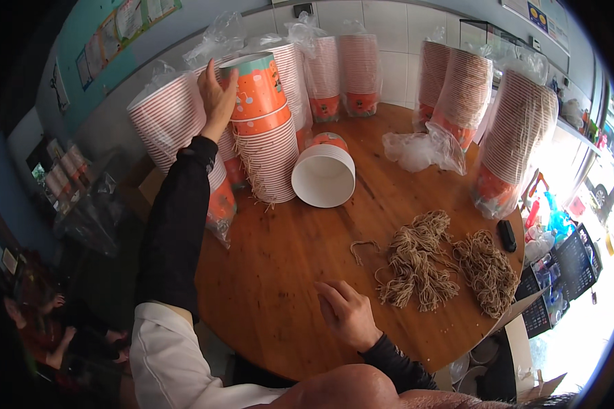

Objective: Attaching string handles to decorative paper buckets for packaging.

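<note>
My left hand (217, 99) reaches to the upper left side of a tall stack of paper buckets (269, 160). Its fingers point up and are apart, with the thumb against the orange top bucket (258, 88), which has a green rim. Noodle strands cling to the stack's left side. My right hand (350, 315) hovers over the near part of the table, its fingers loosely bent and nothing visible in them. Right of the stack, a paper bucket (324, 178) lies on its side, its white opening toward me. Two bundles of dry noodles (419, 262) (486, 273) lie right of my right hand.
Bagged bucket stacks (177, 126) (324, 71) (515, 136) stand around the far edge of the round wooden table (273, 273). A crumpled plastic bag (423, 150) and a small black object (506, 235) lie at the right. Black crates (559, 276) stand beyond the table; another person (48, 320) is at the lower left.
</note>
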Demonstrator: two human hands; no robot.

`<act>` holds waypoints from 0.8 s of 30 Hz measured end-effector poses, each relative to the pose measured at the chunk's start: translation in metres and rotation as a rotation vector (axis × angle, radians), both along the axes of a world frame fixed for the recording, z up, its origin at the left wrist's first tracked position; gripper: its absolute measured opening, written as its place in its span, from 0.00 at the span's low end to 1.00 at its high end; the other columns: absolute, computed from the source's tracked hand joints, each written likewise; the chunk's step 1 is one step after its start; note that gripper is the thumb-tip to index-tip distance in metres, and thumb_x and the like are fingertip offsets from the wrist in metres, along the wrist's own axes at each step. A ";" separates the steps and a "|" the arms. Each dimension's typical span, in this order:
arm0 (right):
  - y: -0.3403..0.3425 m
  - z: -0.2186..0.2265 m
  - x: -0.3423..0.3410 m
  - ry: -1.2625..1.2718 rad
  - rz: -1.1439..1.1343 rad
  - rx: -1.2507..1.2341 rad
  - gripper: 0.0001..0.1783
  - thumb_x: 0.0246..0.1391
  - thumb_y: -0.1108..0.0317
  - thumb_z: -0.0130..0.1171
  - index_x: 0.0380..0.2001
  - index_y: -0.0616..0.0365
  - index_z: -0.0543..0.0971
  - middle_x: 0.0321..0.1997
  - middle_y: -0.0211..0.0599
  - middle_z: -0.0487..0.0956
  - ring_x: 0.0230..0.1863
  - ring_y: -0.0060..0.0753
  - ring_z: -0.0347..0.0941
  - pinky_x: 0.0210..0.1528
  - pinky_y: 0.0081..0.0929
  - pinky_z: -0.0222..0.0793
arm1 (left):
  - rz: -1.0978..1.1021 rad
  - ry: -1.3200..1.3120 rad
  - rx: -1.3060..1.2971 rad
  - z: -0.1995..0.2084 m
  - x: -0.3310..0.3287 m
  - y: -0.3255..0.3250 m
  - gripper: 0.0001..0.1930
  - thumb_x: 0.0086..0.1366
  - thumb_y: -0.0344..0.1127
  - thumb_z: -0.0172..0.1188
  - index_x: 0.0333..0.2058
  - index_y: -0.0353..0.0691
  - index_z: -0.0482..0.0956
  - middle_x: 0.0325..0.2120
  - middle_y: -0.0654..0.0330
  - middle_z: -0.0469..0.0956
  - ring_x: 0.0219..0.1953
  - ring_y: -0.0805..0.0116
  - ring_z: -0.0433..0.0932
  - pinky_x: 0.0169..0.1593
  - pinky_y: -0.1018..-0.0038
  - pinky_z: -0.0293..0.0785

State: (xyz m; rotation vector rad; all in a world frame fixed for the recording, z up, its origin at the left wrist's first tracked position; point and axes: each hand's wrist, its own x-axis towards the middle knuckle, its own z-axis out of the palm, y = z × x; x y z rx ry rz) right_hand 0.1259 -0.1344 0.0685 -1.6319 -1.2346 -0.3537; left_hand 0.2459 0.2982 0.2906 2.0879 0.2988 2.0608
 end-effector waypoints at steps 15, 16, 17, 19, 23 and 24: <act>0.000 -0.018 0.018 0.098 -0.097 -0.126 0.10 0.51 0.77 0.58 0.39 0.59 0.78 0.32 0.41 0.77 0.29 0.47 0.76 0.29 0.36 0.73 | -0.107 0.075 0.262 -0.077 -0.001 -0.045 0.30 0.63 0.34 0.59 0.61 0.35 0.61 0.56 0.42 0.66 0.60 0.47 0.63 0.60 0.58 0.63; -0.001 -0.019 0.020 0.104 -0.123 -0.133 0.10 0.52 0.77 0.58 0.39 0.59 0.78 0.32 0.41 0.77 0.29 0.47 0.76 0.29 0.36 0.73 | -0.205 0.191 0.208 -0.106 -0.010 -0.060 0.29 0.63 0.33 0.59 0.61 0.34 0.61 0.57 0.42 0.66 0.60 0.46 0.63 0.60 0.58 0.63; 0.001 -0.018 0.020 0.126 -0.123 -0.132 0.10 0.52 0.78 0.57 0.39 0.60 0.79 0.32 0.42 0.77 0.29 0.47 0.76 0.29 0.35 0.73 | -0.300 0.308 0.154 -0.137 -0.021 -0.069 0.29 0.62 0.33 0.59 0.61 0.34 0.61 0.57 0.42 0.65 0.60 0.46 0.63 0.60 0.59 0.63; 0.003 -0.024 0.026 0.123 -0.141 -0.156 0.10 0.53 0.78 0.56 0.39 0.60 0.79 0.32 0.42 0.77 0.29 0.46 0.76 0.28 0.34 0.72 | -0.434 0.398 0.043 -0.199 -0.024 -0.095 0.28 0.62 0.33 0.60 0.59 0.33 0.63 0.54 0.45 0.68 0.56 0.48 0.67 0.59 0.59 0.64; 0.025 -0.044 0.034 0.163 -0.160 -0.141 0.09 0.55 0.79 0.56 0.39 0.60 0.79 0.32 0.41 0.77 0.28 0.42 0.76 0.28 0.30 0.72 | -0.424 0.364 -0.396 -0.302 -0.021 -0.075 0.24 0.61 0.33 0.63 0.54 0.33 0.68 0.48 0.49 0.72 0.47 0.58 0.73 0.51 0.67 0.71; 0.026 -0.048 0.040 0.206 -0.194 -0.122 0.07 0.56 0.77 0.56 0.38 0.61 0.80 0.33 0.41 0.78 0.28 0.37 0.77 0.30 0.27 0.72 | -0.468 0.451 -0.565 -0.309 -0.019 -0.077 0.24 0.61 0.34 0.64 0.53 0.33 0.68 0.45 0.51 0.73 0.44 0.62 0.74 0.47 0.69 0.73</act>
